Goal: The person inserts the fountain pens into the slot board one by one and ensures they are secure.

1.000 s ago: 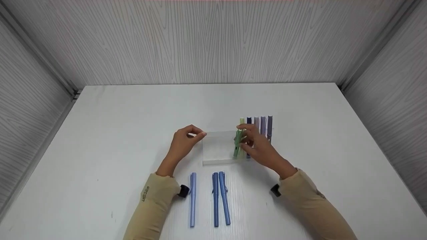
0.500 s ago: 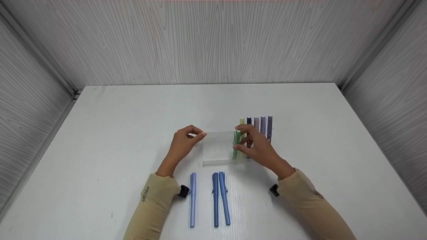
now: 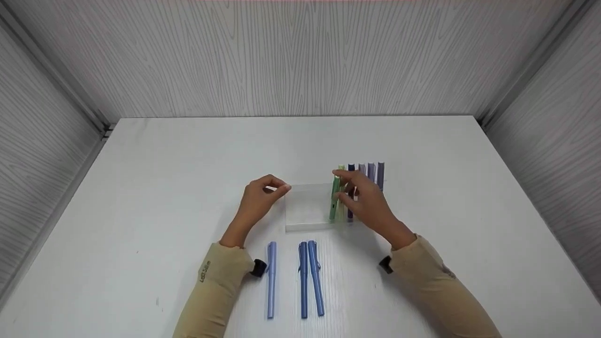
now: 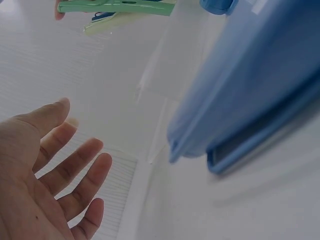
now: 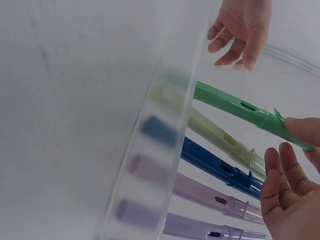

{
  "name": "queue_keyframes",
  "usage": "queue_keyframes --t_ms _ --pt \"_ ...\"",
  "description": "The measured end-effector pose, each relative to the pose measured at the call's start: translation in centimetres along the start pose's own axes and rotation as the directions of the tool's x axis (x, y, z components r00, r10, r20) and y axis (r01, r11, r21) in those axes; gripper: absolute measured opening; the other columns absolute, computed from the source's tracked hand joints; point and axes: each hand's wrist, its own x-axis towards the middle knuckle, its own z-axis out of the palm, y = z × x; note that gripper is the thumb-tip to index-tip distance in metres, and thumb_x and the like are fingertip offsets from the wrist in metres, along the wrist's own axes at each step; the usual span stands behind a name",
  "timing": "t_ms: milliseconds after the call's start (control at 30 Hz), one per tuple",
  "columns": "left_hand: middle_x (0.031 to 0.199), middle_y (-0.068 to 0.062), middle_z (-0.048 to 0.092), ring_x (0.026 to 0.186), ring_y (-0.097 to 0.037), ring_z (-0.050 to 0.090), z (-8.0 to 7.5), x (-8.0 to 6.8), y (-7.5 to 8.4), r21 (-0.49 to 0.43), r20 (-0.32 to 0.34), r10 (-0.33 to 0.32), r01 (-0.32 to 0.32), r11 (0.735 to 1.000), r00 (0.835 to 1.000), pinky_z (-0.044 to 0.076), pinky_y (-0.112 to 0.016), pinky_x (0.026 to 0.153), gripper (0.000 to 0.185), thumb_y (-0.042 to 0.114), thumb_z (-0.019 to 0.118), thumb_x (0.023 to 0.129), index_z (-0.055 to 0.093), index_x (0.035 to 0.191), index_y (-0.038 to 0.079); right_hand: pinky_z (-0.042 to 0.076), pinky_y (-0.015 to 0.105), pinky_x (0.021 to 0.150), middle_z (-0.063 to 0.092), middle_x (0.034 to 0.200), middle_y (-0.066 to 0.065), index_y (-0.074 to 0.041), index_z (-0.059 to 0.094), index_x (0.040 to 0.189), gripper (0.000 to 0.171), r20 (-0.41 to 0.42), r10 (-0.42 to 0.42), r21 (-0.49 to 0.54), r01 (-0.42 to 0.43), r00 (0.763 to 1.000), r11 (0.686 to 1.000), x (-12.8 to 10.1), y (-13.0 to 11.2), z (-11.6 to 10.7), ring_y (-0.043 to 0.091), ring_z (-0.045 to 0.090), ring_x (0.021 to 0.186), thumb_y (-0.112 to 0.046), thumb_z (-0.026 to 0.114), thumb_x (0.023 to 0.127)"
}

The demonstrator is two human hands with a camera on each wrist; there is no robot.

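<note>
A clear pen stand [image 3: 307, 206] stands mid-table. My left hand [image 3: 258, 199] pinches its far left corner between thumb and index finger. My right hand [image 3: 371, 202] holds a green pen [image 5: 227, 104] near the cap's top, thumb on one side. The pen's lower end reaches the clear front ledge of the stand, left of the other pens. Beside it in the right wrist view lean a pale green pen [image 5: 212, 131], a dark blue pen [image 5: 207, 159], a pinkish lilac pen [image 5: 200, 192] and a lavender pen [image 5: 192, 226]. My right hand partly hides this row in the head view.
A dark purple pen [image 3: 381, 176] ends the row at the right. In front of the stand lie a light blue pen [image 3: 271, 281], a darker blue pen [image 3: 304, 281] and a mid-blue pen [image 3: 316, 279]. Grey wood-grain panels [image 3: 300, 61] enclose the white table [image 3: 164, 188].
The green pen shifts slightly left, then back right, and now stands straighter. My right fingers sit a little farther back on it. My left hand stays at the stand's corner.
</note>
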Motion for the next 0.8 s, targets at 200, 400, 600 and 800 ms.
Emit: queue_keyframes --t_ms 200,400,600,800 --pt "0.104 -0.005 0.069 0.093 -0.020 0.064 0.00 -0.06 0.02 0.002 -0.006 -0.006 0.006 1.000 1.000 0.053 -0.034 0.082 0.023 0.035 0.070 0.088 0.070 0.097 0.014 0.050 0.028 0.069 0.062 0.100 0.011 -0.008 0.054 0.134 0.051 -0.014 -0.033 -0.035 0.032 0.999 0.999 0.23 -0.05 -0.02 0.017 0.057 0.079 0.000 0.069 0.086" --pt "0.102 -0.005 0.069 0.094 -0.020 0.063 -0.03 -0.02 0.05 -0.005 -0.008 0.000 0.000 1.000 1.000 0.053 -0.036 0.085 0.022 0.034 0.069 0.089 0.070 0.097 0.013 0.051 0.030 0.068 0.063 0.101 0.011 -0.008 0.054 0.134 0.049 -0.015 -0.001 -0.034 0.001 1.000 0.999 0.50 -0.15 0.00 0.017 0.059 0.079 -0.001 0.068 0.087" --pt "0.103 -0.005 0.069 0.094 -0.020 0.064 -0.01 0.03 -0.02 -0.003 -0.001 -0.001 0.001 1.000 1.000 0.053 -0.036 0.084 0.022 0.035 0.069 0.089 0.070 0.097 0.014 0.052 0.032 0.069 0.065 0.100 0.010 -0.009 0.054 0.133 0.048 -0.028 0.058 -0.056 -0.059 0.998 0.997 0.67 -0.07 0.13 0.018 0.062 0.081 -0.003 0.068 0.087" --pt "0.104 -0.005 0.069 0.095 -0.021 0.063 -0.04 -0.01 -0.01 -0.004 0.002 -0.005 0.005 1.000 1.000 0.052 -0.036 0.084 0.023 0.035 0.069 0.089 0.071 0.097 0.014 0.045 0.027 0.061 0.067 0.096 0.009 -0.010 0.055 0.131 0.046 -0.039 0.070 -0.136 -0.075 0.997 0.988 0.98 -0.10 0.20 0.016 0.060 0.074 -0.005 0.069 0.087"
